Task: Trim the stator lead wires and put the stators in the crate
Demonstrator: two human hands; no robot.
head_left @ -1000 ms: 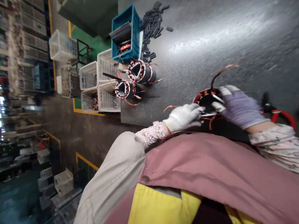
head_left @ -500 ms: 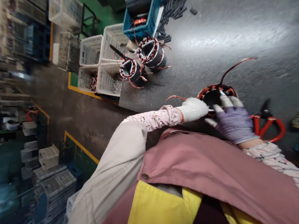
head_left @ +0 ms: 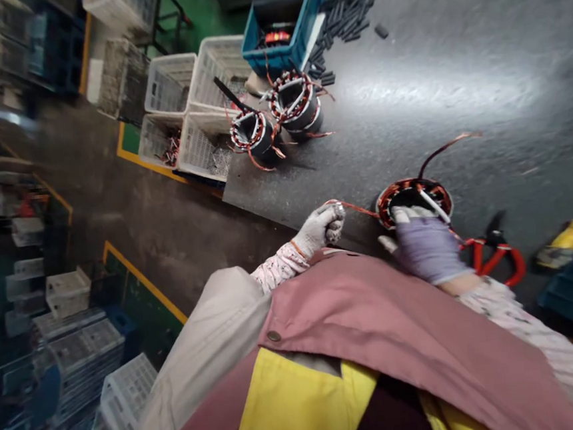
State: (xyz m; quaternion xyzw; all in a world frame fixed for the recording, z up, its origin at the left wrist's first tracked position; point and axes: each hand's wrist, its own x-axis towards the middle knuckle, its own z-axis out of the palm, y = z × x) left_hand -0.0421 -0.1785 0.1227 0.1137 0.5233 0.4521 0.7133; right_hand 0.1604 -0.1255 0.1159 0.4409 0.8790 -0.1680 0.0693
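Two gloved hands work close together: the white-gloved left hand [head_left: 319,231] is pinched narrowly on a copper wire [head_left: 359,206] running to a wound stator [head_left: 412,197] on the dark bench [head_left: 458,113], and the purple-gloved right hand [head_left: 424,246] grips that stator's rim. Red-handled cutters [head_left: 496,260] lie just beside; two more stators [head_left: 254,137] stand farther off, by white crates [head_left: 204,142] and a blue crate [head_left: 283,31].

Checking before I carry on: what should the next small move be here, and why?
Probably draw the lead slightly further with the left hand, since the right hand is on the stator, steadying it, and the lead runs straight from the left fingers to the stator.
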